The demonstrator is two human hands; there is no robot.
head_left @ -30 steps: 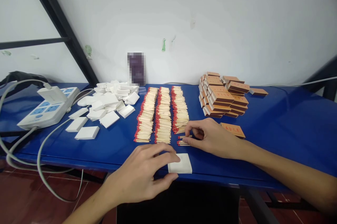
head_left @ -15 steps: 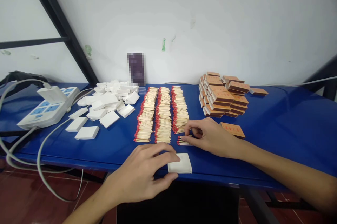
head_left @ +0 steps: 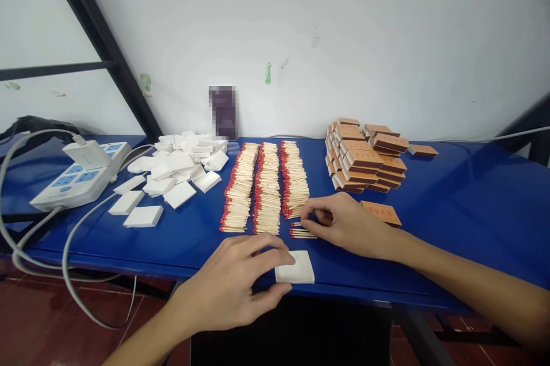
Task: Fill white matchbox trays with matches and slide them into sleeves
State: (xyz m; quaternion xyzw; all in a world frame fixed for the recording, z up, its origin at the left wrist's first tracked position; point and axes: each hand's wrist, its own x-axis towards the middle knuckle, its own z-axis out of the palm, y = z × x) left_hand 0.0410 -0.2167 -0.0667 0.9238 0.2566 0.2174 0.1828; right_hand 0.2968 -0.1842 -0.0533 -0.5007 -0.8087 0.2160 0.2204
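From my remote place I saw the left hand open, curved around the left end of the white tray. Beyond it, the right hand met some matches; its grip I could not tell. Tray seemed light, crushable, best held by walls; matches, brittle, by mid-stick.

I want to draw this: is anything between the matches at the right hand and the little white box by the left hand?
Nothing visible: only blue tabletop lies between those matches and the white box. The left hand covers part of the box's left edge.
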